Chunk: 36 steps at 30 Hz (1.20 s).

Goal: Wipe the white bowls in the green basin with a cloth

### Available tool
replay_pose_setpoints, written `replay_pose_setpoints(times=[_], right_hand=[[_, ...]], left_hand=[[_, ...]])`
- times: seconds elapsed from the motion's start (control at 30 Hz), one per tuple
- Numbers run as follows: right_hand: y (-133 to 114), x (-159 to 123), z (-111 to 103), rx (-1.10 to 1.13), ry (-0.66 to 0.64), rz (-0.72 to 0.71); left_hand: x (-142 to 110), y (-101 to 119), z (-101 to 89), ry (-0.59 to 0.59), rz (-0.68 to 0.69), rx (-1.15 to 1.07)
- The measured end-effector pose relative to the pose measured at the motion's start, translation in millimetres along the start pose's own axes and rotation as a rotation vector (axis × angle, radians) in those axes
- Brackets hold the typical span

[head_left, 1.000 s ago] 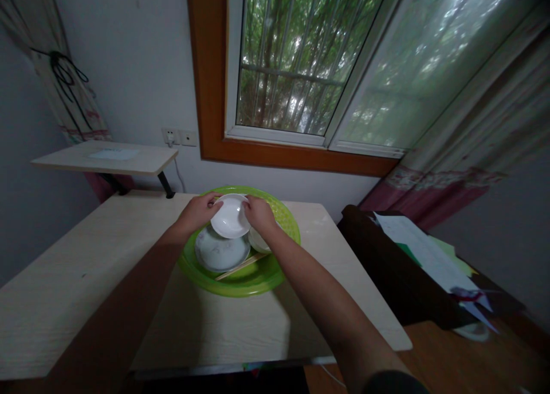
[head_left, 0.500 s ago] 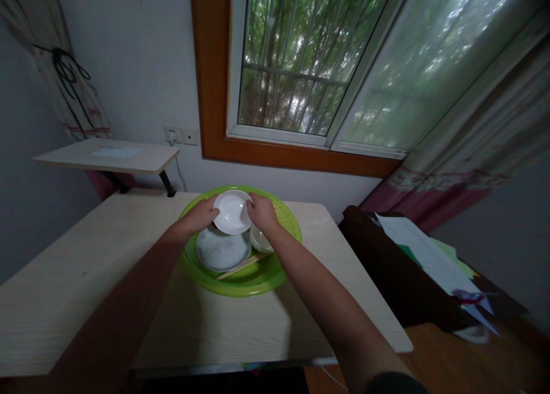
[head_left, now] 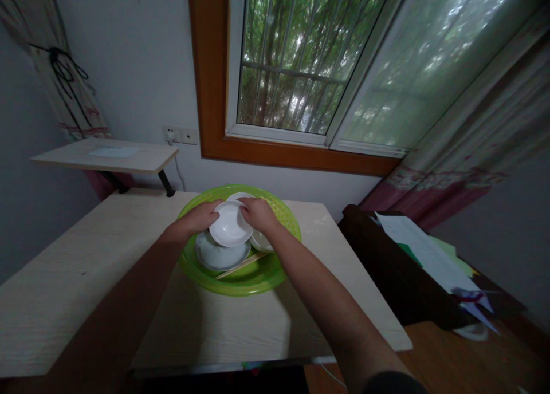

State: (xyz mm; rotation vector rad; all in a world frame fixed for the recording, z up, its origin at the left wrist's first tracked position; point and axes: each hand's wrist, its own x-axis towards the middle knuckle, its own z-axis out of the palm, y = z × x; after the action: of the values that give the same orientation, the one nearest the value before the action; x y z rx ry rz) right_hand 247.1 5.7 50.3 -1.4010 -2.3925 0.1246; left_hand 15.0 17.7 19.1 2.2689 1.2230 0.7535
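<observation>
Both hands hold a small white bowl (head_left: pixel 231 225) by its opposite sides. My left hand (head_left: pixel 203 215) grips its left rim, and my right hand (head_left: pixel 259 213) pinches the upper right rim. Under the bowl's lower edge lies a larger pale plate (head_left: pixel 221 257) with a faint pattern. Another white dish (head_left: pixel 239 196) shows partly behind the bowl. Partly hidden by my right hand and wrist is a cream bowl (head_left: pixel 260 242). A pair of chopsticks (head_left: pixel 241 266) lies slantwise in front of the plate. All of these are in or over a round green basin (head_left: pixel 258 288).
The basin rests on a light wooden table (head_left: pixel 232 331) against the wall. A raised shelf (head_left: pixel 107 155) with a paper sheet stands at the back left. To the right is a dark brown piece of furniture (head_left: pixel 373 268) with papers (head_left: pixel 423 251) on it.
The white bowl in my hands has moved down and slightly left, further over the patterned plate. Another white dish now shows behind it.
</observation>
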Motion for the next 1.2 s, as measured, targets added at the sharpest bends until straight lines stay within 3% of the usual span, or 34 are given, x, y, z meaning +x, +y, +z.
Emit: replay_pose_setpoints(times=[0.2,0.47,0.57,0.7,0.93,1.2], right_hand=[[-3,0,-1,0.016,0.034,0.041],[2,5,5,0.076,0.203,0.275],[7,7,7,0.114,0.252,0.3],[9,8,8,0.135,0.22,0.287],[5,6,9,0.124,0.18,0.24],[0,3,5,0.099,0.107,0.097]], left_hand=[[-1,4,-1.5,0.107,-0.041,0.057],[-3,16,-6.7,0.296,-0.091,0.025],[-3,16,-2.7,0.238,-0.117,-0.071],[-2,7,4.6,0.096,-0.14,-0.17],[1,-4,3.6,0.201,-0.04,-0.122],[-1,5,0.5,0.126,0.011,-0.096]])
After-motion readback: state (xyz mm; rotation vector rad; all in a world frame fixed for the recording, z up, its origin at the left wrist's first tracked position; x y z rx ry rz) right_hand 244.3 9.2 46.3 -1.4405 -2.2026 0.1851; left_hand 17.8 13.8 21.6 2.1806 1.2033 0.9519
